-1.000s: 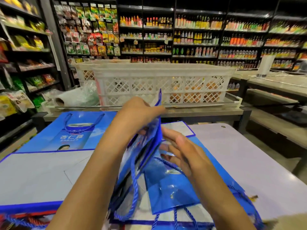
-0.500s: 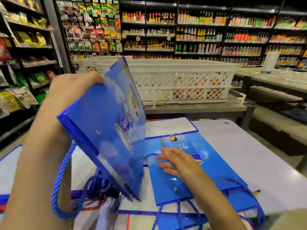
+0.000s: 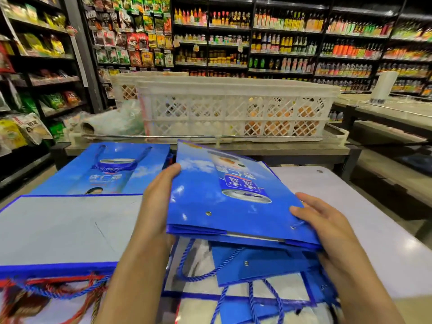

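A folded blue gift bag with a printed drink can lies nearly flat in the middle of the head view, held just above a pile of more blue bags. My left hand grips its left edge, thumb on top. At the bag's right near corner my right hand holds on, fingers over the top and close to a blue rope handle. The bag's open end faces me.
Further flat blue bags and a grey-backed one cover the left of the white table. A white lattice crate stands on a counter behind. Shelves of bottles and packets fill the background.
The bag was upright in my left hand; it has swung down flat over the pile. My right hand left the lower bag and took hold of the lifted bag's right corner.
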Tool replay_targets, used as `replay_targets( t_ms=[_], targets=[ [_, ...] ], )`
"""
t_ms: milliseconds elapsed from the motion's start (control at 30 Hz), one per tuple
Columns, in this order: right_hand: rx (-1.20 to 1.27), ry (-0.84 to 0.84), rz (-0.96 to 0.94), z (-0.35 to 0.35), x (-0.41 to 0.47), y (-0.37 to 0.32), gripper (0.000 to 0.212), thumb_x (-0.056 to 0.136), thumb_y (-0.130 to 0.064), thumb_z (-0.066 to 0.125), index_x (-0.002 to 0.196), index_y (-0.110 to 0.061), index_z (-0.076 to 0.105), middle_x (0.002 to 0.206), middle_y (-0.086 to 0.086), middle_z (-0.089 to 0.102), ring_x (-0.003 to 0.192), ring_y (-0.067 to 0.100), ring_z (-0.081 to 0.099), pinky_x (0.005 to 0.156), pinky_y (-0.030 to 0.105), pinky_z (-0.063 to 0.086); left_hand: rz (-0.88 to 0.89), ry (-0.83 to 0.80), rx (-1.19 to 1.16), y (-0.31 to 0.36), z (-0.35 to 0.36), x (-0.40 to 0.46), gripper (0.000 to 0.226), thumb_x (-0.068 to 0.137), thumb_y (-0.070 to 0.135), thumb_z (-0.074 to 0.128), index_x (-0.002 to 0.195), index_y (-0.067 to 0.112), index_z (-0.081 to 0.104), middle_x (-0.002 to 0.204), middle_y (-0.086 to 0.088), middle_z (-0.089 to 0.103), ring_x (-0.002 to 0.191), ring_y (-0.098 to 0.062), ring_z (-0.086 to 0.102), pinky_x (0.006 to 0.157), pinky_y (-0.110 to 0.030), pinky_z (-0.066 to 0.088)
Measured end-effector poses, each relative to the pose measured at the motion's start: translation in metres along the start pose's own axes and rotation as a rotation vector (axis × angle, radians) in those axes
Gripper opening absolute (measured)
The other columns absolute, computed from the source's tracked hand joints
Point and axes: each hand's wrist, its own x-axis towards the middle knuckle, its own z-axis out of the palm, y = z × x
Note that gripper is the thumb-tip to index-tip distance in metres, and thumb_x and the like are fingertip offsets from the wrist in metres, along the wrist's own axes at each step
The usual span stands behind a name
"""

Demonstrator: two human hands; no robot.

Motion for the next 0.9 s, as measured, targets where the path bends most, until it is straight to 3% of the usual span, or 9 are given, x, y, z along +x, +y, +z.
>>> replay_targets(
  t_ms=[100, 233, 300, 400, 633, 700, 767, 900],
  targets=[
    [-0.077, 0.042, 0.01, -0.011, 0.007, 0.007, 0.038, 0.083, -0.009, 0.067, 0.119, -0.018, 0.06, 0.1, 0.009, 0.073, 0.079, 0.025, 0.072, 0.068, 0.034, 0.059, -0.128, -0.011, -0.077, -0.016, 0.008, -0.011, 0.023, 0.094, 0.032, 0.057, 0.101, 0.012, 0.065, 0.065, 0.001, 0.072, 0.051, -0.012, 0.067, 0.042, -0.019, 0.049],
    [-0.166, 0.051, 0.037, -0.012, 0.015, 0.02, 0.044, 0.084, -0.018, 0.07, 0.126, -0.023, 0.056, 0.118, 0.007, 0.065, 0.088, 0.024, 0.07, 0.072, 0.034, 0.053, -0.271, 0.079, -0.125, -0.027, 0.005, -0.014, 0.023, 0.09, 0.025, 0.062, 0.103, 0.006, 0.066, 0.072, -0.01, 0.073, 0.051, -0.021, 0.068, 0.041, -0.024, 0.052],
    [-0.178, 0.061, 0.06, -0.012, 0.017, 0.024, 0.039, 0.087, -0.021, 0.066, 0.124, -0.023, 0.058, 0.117, 0.006, 0.065, 0.09, 0.023, 0.069, 0.071, 0.033, 0.052, -0.267, 0.054, -0.086, -0.032, 0.0, -0.016, 0.024, 0.089, 0.019, 0.062, 0.109, 0.005, 0.066, 0.083, -0.012, 0.074, 0.058, -0.022, 0.07, 0.042, -0.025, 0.052],
    [-0.194, 0.088, 0.07, -0.013, 0.021, 0.027, 0.032, 0.091, -0.018, 0.059, 0.122, -0.022, 0.061, 0.117, 0.005, 0.065, 0.098, 0.023, 0.065, 0.073, 0.032, 0.05, -0.204, 0.032, 0.013, -0.036, -0.003, -0.018, 0.017, 0.088, 0.003, 0.059, 0.099, 0.014, 0.066, 0.076, -0.004, 0.075, 0.058, -0.017, 0.07, 0.043, -0.025, 0.053],
    [-0.533, 0.084, -0.004, -0.011, 0.023, 0.035, 0.052, 0.088, -0.01, 0.062, 0.138, -0.018, 0.049, 0.134, 0.004, 0.052, 0.118, 0.022, 0.054, 0.098, 0.035, 0.042, -0.047, -0.032, 0.262, -0.049, -0.003, -0.016, 0.039, 0.09, -0.009, 0.053, 0.089, 0.028, 0.062, 0.077, 0.011, 0.074, 0.071, -0.01, 0.072, 0.053, -0.022, 0.056],
    [-0.568, 0.073, -0.013, -0.011, 0.023, 0.036, 0.053, 0.088, -0.011, 0.062, 0.139, -0.019, 0.049, 0.135, 0.002, 0.052, 0.117, 0.021, 0.055, 0.1, 0.036, 0.043, 0.043, -0.03, 0.479, -0.056, -0.004, -0.013, 0.035, 0.089, -0.005, 0.057, 0.104, 0.026, 0.065, 0.1, 0.008, 0.073, 0.095, -0.015, 0.07, 0.074, -0.029, 0.059],
    [-0.587, 0.069, -0.008, -0.011, 0.023, 0.037, 0.053, 0.088, -0.012, 0.062, 0.139, -0.02, 0.049, 0.133, 0.002, 0.053, 0.115, 0.022, 0.057, 0.098, 0.037, 0.045, 0.144, -0.007, 0.771, -0.059, -0.004, -0.014, 0.041, 0.089, 0.004, 0.062, 0.128, 0.019, 0.058, 0.125, 0.006, 0.06, 0.118, -0.02, 0.057, 0.099, -0.036, 0.047],
    [-0.608, 0.1, -0.036, -0.009, 0.022, 0.037, 0.047, 0.086, -0.012, 0.065, 0.131, -0.019, 0.053, 0.121, 0.005, 0.057, 0.1, 0.021, 0.058, 0.076, 0.029, 0.044, 0.448, 0.073, 1.372, -0.055, 0.006, -0.024, 0.036, 0.093, 0.021, 0.057, 0.129, 0.023, 0.057, 0.134, 0.005, 0.054, 0.13, -0.018, 0.043, 0.111, -0.037, 0.026]
  ],
)
